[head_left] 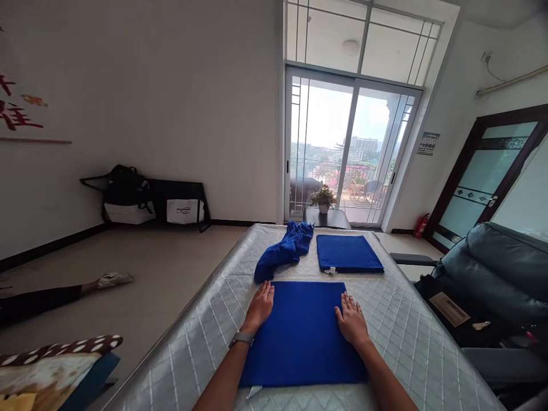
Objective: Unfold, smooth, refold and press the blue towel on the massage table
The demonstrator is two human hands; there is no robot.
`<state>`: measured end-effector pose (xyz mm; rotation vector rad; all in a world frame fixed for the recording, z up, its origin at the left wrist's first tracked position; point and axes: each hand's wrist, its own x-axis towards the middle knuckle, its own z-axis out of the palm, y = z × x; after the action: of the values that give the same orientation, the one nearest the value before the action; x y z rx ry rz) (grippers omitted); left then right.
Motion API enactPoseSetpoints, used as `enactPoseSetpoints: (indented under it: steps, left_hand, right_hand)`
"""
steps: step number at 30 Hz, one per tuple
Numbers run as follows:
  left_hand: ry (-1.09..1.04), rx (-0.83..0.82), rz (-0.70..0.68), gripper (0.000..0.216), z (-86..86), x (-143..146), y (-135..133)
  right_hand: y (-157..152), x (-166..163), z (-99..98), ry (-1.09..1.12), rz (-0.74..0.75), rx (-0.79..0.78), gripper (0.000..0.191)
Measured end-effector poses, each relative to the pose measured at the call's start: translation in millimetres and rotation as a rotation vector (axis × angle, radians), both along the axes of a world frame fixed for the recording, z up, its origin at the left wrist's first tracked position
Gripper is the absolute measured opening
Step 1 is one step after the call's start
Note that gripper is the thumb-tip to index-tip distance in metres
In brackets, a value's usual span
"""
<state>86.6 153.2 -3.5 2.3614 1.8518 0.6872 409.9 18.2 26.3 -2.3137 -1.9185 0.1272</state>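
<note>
A blue cloth (306,337) lies flat in a rectangle in front of me, with a small white tag at its lower left edge. My left hand (260,304) rests with fingers extended on its upper left edge. On the right edge lies my right hand (351,319), palm down, fingers straight and thumb apart. Beyond them, a folded blue cloth (349,253) with a white tag sits at the right. To its left a crumpled blue cloth (286,249) lies in a loose heap, close to my left fingertips.
All the cloths lie on a table with a quilted silvery cover (205,337). A potted plant (324,198) stands on a chair past the far edge. A dark armchair (505,274) is at the right. At the left, a person's leg (51,299) and a polka-dot fabric (64,349) show.
</note>
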Motion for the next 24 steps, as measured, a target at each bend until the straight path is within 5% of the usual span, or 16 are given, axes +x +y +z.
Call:
enactPoseSetpoints:
  steps: [6, 13, 16, 19, 24]
  left_hand:
    - [-0.026, 0.068, -0.077, 0.060, 20.8, 12.3, -23.2]
    - [0.098, 0.095, -0.519, 0.056, 13.9, 144.3, -85.5]
    - [0.164, 0.063, -0.539, 0.061, 8.7, 176.4, -99.5]
    - [0.209, 0.024, -0.461, 0.065, 4.9, 166.3, -98.0]
    - [0.281, -0.051, -0.257, 0.074, -0.8, 84.8, -79.5]
  right_hand:
    - [1.3, -1.0, -1.0, 0.051, -0.008, 0.007, 0.068]
    - [-1.5, -0.4, 1.6, 0.113, 0.006, 0.028, 0.068]
    - [-3.0, 0.3, 2.8, 0.129, 0.018, 0.027, 0.066]
    - [-3.7, 0.1, 3.7, 0.149, 0.013, 0.023, 0.067]
    - [-3.6, -0.7, 4.9, 0.151, 0.004, 0.023, 0.068]
